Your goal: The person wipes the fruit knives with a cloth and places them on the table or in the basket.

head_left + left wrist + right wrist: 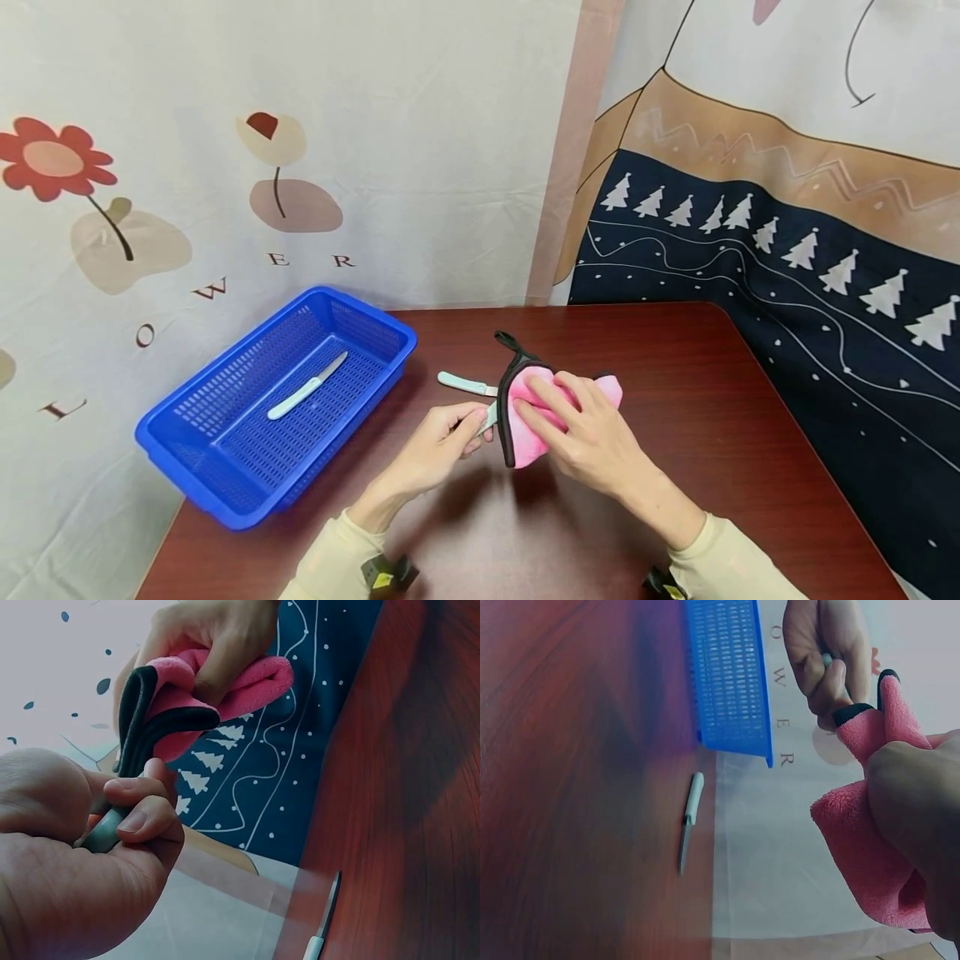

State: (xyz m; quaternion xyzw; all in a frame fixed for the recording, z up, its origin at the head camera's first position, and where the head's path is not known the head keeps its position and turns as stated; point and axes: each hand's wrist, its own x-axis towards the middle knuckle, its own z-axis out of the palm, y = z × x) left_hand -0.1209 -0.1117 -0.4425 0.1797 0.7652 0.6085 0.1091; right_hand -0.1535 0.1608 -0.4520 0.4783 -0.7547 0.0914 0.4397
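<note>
My left hand [429,443] grips the pale green handle of a knife [103,832], its fingers curled round it in the left wrist view. The blade is hidden by a pink towel [529,448] with black edging and a hanging loop. My right hand [597,440] holds the towel folded over the blade side, thumb and fingers pressing into the cloth. Both hands are raised over the table. Beyond them on the tabletop lies a second knife [694,799] with a pale green handle, its blade partly behind the towel in the head view.
A blue perforated basket [168,454] stands on the left of the brown table [720,417]. Another pale-handled knife [294,400] lies inside it. Printed cloth hangings [450,150] rise right behind the table's far edge.
</note>
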